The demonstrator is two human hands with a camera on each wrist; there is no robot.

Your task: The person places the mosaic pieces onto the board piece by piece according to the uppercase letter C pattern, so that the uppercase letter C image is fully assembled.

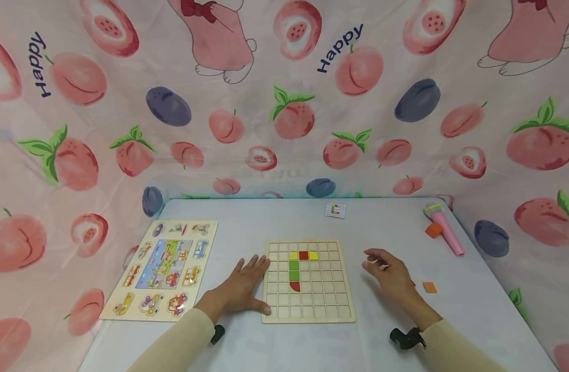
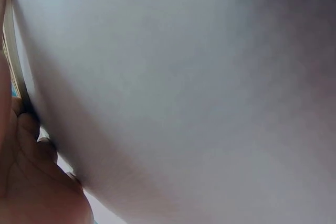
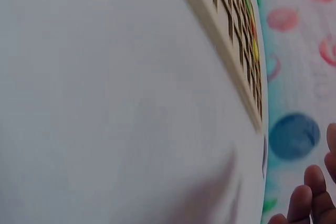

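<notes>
A square wooden grid board lies flat on the table. Tiles sit in its cells: a red square between two yellow rounded pieces, and below the left one, two green squares over a red quarter-round. My left hand is spread at the board's left side, fingertips and thumb right at its edge. To the right of the board hovers my right hand, its fingers loosely bent with nothing between them. In the right wrist view, fingertips show low at the right.
An orange tile lies beyond my right wrist, with a sliver of red beside the wrist. A pink microphone and an orange piece lie at the back right. A small pattern card is behind the board; a vehicle puzzle lies left.
</notes>
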